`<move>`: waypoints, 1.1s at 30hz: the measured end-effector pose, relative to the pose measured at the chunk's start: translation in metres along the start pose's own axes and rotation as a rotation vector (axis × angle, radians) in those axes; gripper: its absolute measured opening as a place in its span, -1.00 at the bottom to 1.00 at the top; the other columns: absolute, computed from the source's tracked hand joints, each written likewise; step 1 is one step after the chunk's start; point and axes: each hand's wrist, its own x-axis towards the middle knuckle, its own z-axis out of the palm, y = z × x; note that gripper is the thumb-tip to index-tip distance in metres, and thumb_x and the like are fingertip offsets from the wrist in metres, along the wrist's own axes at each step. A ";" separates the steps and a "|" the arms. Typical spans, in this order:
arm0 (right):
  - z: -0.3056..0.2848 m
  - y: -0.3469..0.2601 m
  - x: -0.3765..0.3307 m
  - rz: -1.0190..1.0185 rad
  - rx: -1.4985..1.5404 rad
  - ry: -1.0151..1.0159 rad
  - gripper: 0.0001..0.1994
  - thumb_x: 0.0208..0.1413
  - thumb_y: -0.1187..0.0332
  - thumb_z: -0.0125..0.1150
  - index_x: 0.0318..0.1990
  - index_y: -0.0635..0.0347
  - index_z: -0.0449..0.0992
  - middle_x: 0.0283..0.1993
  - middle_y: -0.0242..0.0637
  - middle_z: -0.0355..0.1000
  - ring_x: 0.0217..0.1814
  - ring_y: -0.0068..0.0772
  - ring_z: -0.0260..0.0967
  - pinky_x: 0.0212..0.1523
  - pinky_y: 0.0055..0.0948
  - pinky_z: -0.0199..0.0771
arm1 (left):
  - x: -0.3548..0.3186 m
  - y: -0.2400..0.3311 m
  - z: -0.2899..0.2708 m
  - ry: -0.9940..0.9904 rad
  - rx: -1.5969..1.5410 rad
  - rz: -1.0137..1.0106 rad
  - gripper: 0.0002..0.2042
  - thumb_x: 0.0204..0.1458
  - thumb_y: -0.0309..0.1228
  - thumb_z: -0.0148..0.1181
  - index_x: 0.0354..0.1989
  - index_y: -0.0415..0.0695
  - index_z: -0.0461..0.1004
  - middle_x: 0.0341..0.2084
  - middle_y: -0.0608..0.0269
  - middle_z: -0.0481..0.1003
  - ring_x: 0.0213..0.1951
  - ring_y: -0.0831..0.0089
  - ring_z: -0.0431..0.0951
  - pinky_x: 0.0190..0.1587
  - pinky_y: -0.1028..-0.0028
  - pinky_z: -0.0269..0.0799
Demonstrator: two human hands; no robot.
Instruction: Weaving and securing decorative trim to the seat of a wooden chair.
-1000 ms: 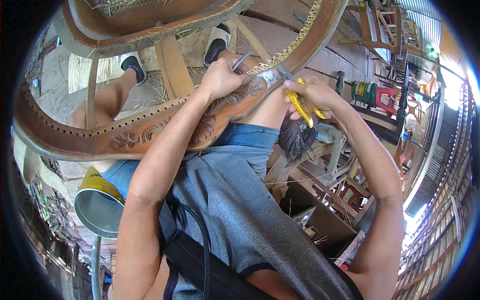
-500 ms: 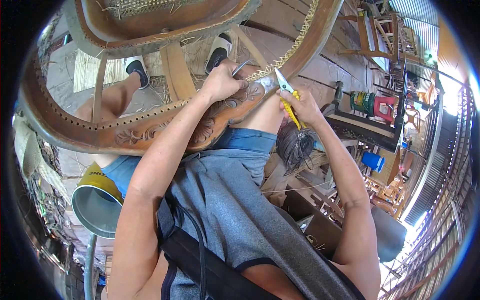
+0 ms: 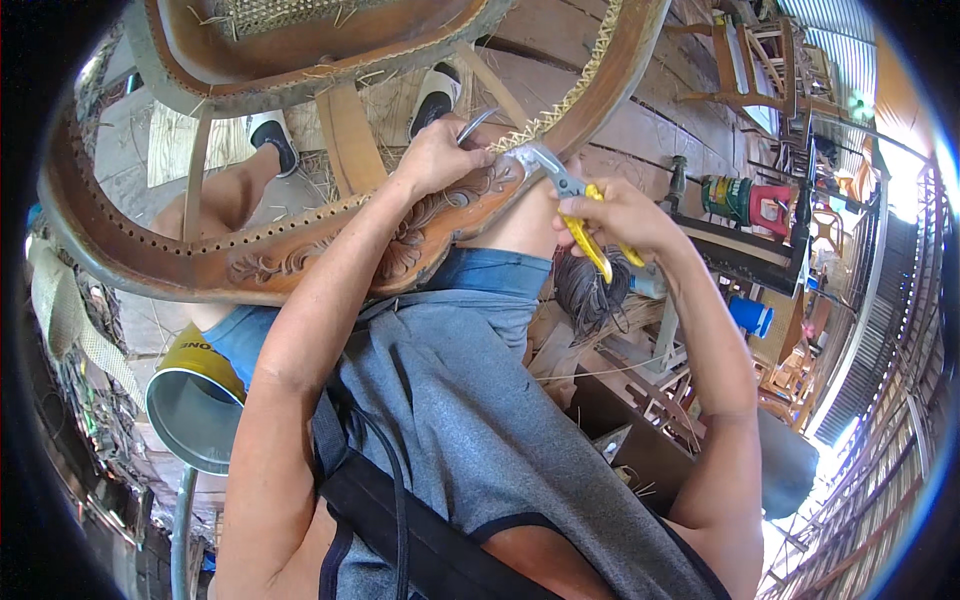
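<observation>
A carved brown wooden chair frame (image 3: 135,262) lies across my lap, with a row of small holes along its inner edge. Woven cane binding (image 3: 553,114) covers that edge on the right, up to my left hand. Closed at the end of this binding, my left hand (image 3: 440,160) holds a curved, pointed metal tool (image 3: 478,122) whose tip sticks up past the fingers. My right hand (image 3: 620,215) grips yellow-handled pruning shears (image 3: 566,183), their handles spread apart. The shears' blades reach the frame beside the binding, close to my left fingertips; the exact cutting point is too small to make out.
A second rounded frame section with cane mesh (image 3: 290,15) rises beyond, joined by wooden slats (image 3: 352,145). A yellow metal can (image 3: 200,365) lies at my left. On the right are a dark strand bundle (image 3: 590,290), a green container (image 3: 725,203) and stacked wooden chairs (image 3: 745,70).
The shears have moved slightly left onto the bound edge, and their handles have spread apart. My left hand stays at the binding, and the frame has shifted slightly left.
</observation>
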 end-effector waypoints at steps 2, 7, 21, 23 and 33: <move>-0.004 0.002 0.009 0.040 0.126 -0.027 -0.65 0.21 0.25 0.15 0.03 0.32 0.40 -0.17 -0.12 0.46 -0.22 -0.29 0.51 -0.27 -0.29 0.62 | -0.003 0.011 -0.001 0.007 0.008 -0.016 -0.73 -0.14 -0.31 0.35 -0.28 -0.19 0.62 -0.38 0.07 0.61 -0.29 0.31 0.62 -0.13 0.38 0.47; -0.010 0.004 0.024 0.118 0.215 -0.012 -0.68 0.21 0.24 0.16 -0.05 0.33 0.42 -0.19 -0.10 0.46 -0.22 -0.26 0.52 -0.31 -0.21 0.64 | -0.004 0.010 -0.001 -0.005 0.005 -0.022 -0.72 -0.13 -0.29 0.35 -0.26 -0.19 0.62 -0.36 0.06 0.62 -0.28 0.31 0.62 -0.12 0.37 0.47; -0.021 -0.023 0.030 0.156 -0.028 0.146 -0.70 0.24 0.19 0.11 -0.14 0.31 0.41 -0.35 -0.27 0.44 -0.38 -0.38 0.49 -0.42 -0.34 0.62 | 0.002 0.003 0.001 -0.012 0.003 -0.063 -0.74 -0.10 -0.29 0.31 -0.22 -0.09 0.63 -0.34 0.05 0.62 -0.25 0.23 0.63 -0.11 0.35 0.48; -0.018 -0.025 0.034 0.144 -0.060 0.153 -0.69 0.26 0.18 0.09 -0.13 0.31 0.42 -0.37 -0.30 0.42 -0.42 -0.42 0.47 -0.45 -0.39 0.61 | 0.004 0.002 -0.001 -0.015 0.001 -0.070 -0.74 -0.10 -0.29 0.31 -0.23 -0.09 0.63 -0.34 0.04 0.62 -0.25 0.23 0.63 -0.11 0.35 0.48; -0.019 0.028 0.051 -0.240 -0.003 0.169 -0.66 0.26 0.15 0.08 -0.21 0.33 0.46 -0.45 -0.29 0.46 -0.56 -0.53 0.43 -0.57 -0.55 0.48 | 0.000 0.006 -0.003 -0.012 -0.004 -0.071 -0.76 -0.11 -0.29 0.31 -0.28 -0.15 0.63 -0.36 0.00 0.61 -0.25 0.21 0.63 -0.10 0.32 0.48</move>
